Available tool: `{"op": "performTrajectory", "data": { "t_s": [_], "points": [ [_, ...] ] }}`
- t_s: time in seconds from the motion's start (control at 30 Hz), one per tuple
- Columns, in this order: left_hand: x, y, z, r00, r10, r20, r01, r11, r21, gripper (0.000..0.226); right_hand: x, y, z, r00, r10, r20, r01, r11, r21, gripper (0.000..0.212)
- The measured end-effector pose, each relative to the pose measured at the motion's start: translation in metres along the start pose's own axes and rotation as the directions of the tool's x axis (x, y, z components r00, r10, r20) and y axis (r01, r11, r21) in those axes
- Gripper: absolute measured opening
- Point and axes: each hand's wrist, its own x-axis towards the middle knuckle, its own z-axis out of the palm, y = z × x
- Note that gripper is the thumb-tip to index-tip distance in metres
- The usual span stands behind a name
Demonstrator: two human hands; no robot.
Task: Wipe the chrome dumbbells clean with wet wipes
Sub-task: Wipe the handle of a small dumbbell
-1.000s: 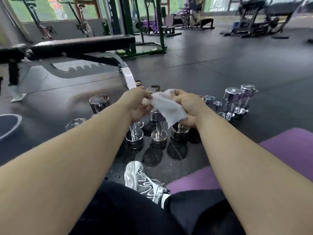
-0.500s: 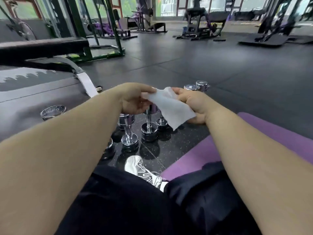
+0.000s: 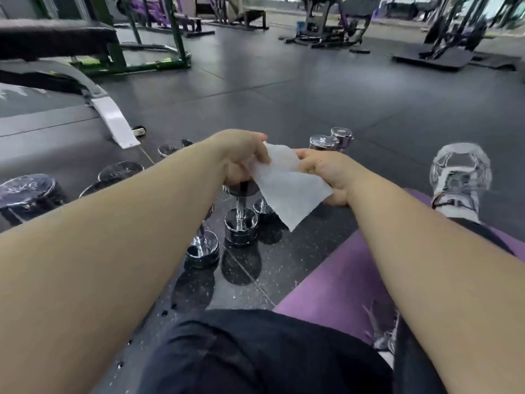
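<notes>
The left hand (image 3: 241,157) and right hand (image 3: 326,172) each pinch the wet wipe (image 3: 287,189) by its upper edge, holding it spread in the air, probably to ready a flat face, just above the chrome dumbbells (image 3: 241,220) standing on the floor (image 3: 284,95).

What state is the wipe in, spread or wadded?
Spread: the wipe hangs flat between left hand and right hand, both pinching it.

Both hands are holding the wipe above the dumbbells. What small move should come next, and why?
Probably lower the wipe onto the upright dumbbell standing just under the left hand. That hand and the right hand pinch the wipe's upper edge, so it hangs spread open in the air, and it seems to wipe no chrome yet.
</notes>
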Motion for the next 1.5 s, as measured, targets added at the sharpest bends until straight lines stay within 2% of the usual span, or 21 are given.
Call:
{"op": "performTrajectory", "data": {
  "t_s": [0.13, 0.2, 0.27, 0.3, 0.37, 0.43, 0.47, 0.6, 0.67, 0.77, 0.87, 0.97, 1.07, 1.13, 1.17, 1.23, 1.33, 1.37, 1.43, 1.47, 1.5],
  "points": [
    [0.084, 0.015, 0.009, 0.987, -0.163, 0.011, 0.156, 0.962, 0.225, 0.010, 0.086, -0.006, -0.061, 0.994, 0.076, -0.076, -0.073, 0.997, 0.033, 0.056],
    [0.136, 0.030, 0.009, 0.979, -0.200, -0.048, 0.205, 0.927, 0.315, 0.011, 0.134, -0.014, -0.088, 0.988, 0.151, -0.022, -0.150, 0.988, 0.036, 0.048],
    [0.179, 0.042, 0.008, 0.975, -0.194, -0.111, 0.220, 0.923, 0.316, 0.004, 0.174, -0.023, -0.110, 0.964, 0.256, 0.068, -0.256, 0.967, -0.001, 0.031],
    [0.198, 0.050, 0.007, 0.971, -0.189, -0.144, 0.226, 0.920, 0.320, 0.008, 0.194, -0.030, -0.120, 0.941, 0.323, 0.101, -0.321, 0.946, -0.035, 0.029],
    [0.227, 0.064, 0.003, 0.961, -0.194, -0.198, 0.250, 0.914, 0.318, 0.025, 0.223, -0.042, -0.136, 0.906, 0.398, 0.146, -0.381, 0.915, -0.131, 0.049],
    [0.237, 0.072, -0.002, 0.953, -0.216, -0.211, 0.272, 0.918, 0.289, 0.030, 0.235, -0.057, -0.139, 0.896, 0.424, 0.135, -0.387, 0.892, -0.234, 0.071],
    [0.236, 0.075, -0.005, 0.950, -0.223, -0.218, 0.279, 0.922, 0.270, 0.031, 0.240, -0.065, -0.137, 0.893, 0.427, 0.141, -0.381, 0.886, -0.266, 0.076],
    [0.217, 0.066, -0.005, 0.915, -0.249, -0.317, 0.312, 0.936, 0.166, 0.014, 0.245, -0.087, -0.127, 0.888, 0.385, 0.253, -0.307, 0.904, -0.299, 0.058],
    [0.203, 0.062, -0.004, 0.896, -0.192, -0.400, 0.229, 0.972, 0.047, 0.007, 0.242, -0.088, -0.122, 0.885, 0.380, 0.270, -0.282, 0.898, -0.338, 0.066],
    [0.169, 0.047, -0.002, 0.863, -0.053, -0.503, 0.027, 0.998, -0.058, 0.012, 0.219, -0.072, -0.112, 0.873, 0.351, 0.340, -0.212, 0.900, -0.382, 0.057],
    [0.128, 0.023, 0.027, 0.871, -0.057, -0.488, 0.010, 0.995, -0.099, 0.018, 0.181, -0.053, -0.110, 0.849, 0.377, 0.370, -0.206, 0.881, -0.425, 0.042],
    [0.105, 0.013, 0.050, 0.867, -0.064, -0.494, 0.028, 0.996, -0.080, 0.031, 0.157, -0.059, -0.124, 0.835, 0.432, 0.341, -0.195, 0.812, -0.550, 0.025],
    [0.091, 0.015, 0.069, 0.872, -0.084, -0.483, 0.121, 0.992, 0.045, 0.021, 0.126, -0.086, -0.138, 0.852, 0.443, 0.278, -0.062, 0.613, -0.788, 0.052],
    [0.083, 0.017, 0.086, 0.852, -0.063, -0.520, 0.191, 0.962, 0.197, 0.015, 0.097, -0.103, -0.145, 0.875, 0.393, 0.283, 0.006, 0.575, -0.818, 0.037],
    [0.078, 0.018, 0.093, 0.843, -0.038, -0.537, 0.194, 0.952, 0.237, 0.016, 0.085, -0.110, -0.146, 0.882, 0.368, 0.293, 0.027, 0.582, -0.813, 0.027],
    [0.073, 0.021, 0.105, 0.836, 0.004, -0.549, 0.171, 0.948, 0.267, 0.017, 0.067, -0.117, -0.148, 0.901, 0.327, 0.287, 0.035, 0.603, -0.797, 0.026],
    [0.058, 0.031, 0.124, 0.845, 0.019, -0.535, 0.121, 0.966, 0.227, 0.016, 0.049, -0.110, -0.153, 0.934, 0.257, 0.248, 0.033, 0.629, -0.777, 0.057],
    [0.056, 0.036, 0.127, 0.831, 0.074, -0.551, 0.055, 0.975, 0.214, 0.016, 0.044, -0.105, -0.156, 0.935, 0.237, 0.262, 0.042, 0.663, -0.748, 0.048],
    [0.050, 0.047, 0.136, 0.787, 0.170, -0.593, -0.058, 0.977, 0.203, 0.010, 0.029, -0.093, -0.162, 0.950, 0.179, 0.256, 0.040, 0.743, -0.668, 0.008],
    [0.049, 0.051, 0.144, 0.783, 0.223, -0.581, -0.069, 0.959, 0.274, 0.006, 0.023, -0.089, -0.173, 0.958, 0.135, 0.253, 0.052, 0.786, -0.616, 0.011],
    [0.047, 0.054, 0.152, 0.756, 0.304, -0.579, -0.052, 0.910, 0.410, 0.014, 0.018, -0.085, -0.180, 0.961, 0.102, 0.258, 0.065, 0.820, -0.568, 0.014]
  ]
}}
